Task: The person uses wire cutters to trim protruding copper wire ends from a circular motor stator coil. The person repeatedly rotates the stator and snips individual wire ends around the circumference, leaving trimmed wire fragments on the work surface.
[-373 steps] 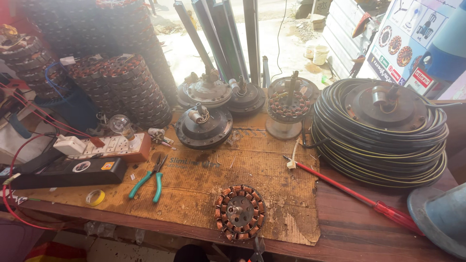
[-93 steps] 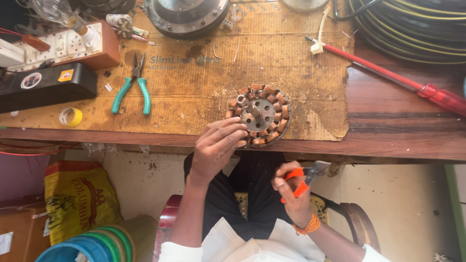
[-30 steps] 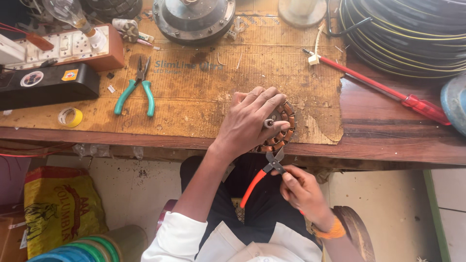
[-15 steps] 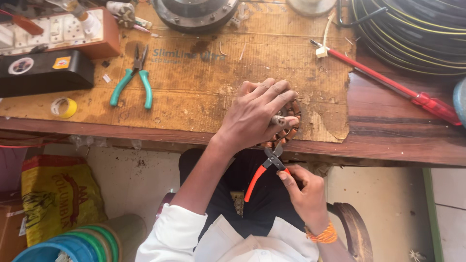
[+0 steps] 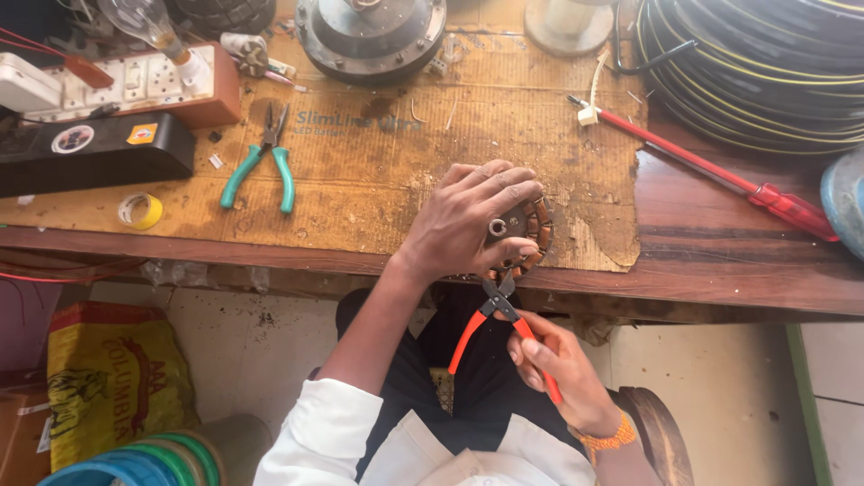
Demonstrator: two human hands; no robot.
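A: How much of the copper-wound stator [image 5: 531,236] shows?
B: Only its right rim; the left hand [image 5: 468,220] covers the rest.
A: And the cable coil [image 5: 765,81]?
B: Cut off by the top and right edges, like the blue thing [image 5: 846,202] beside it

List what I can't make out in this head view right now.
- Stator: mostly covered by the left hand.
- Cutter tips: too small to tell what they grip.
- Cable coil and motor housing: cut off by the top edge.
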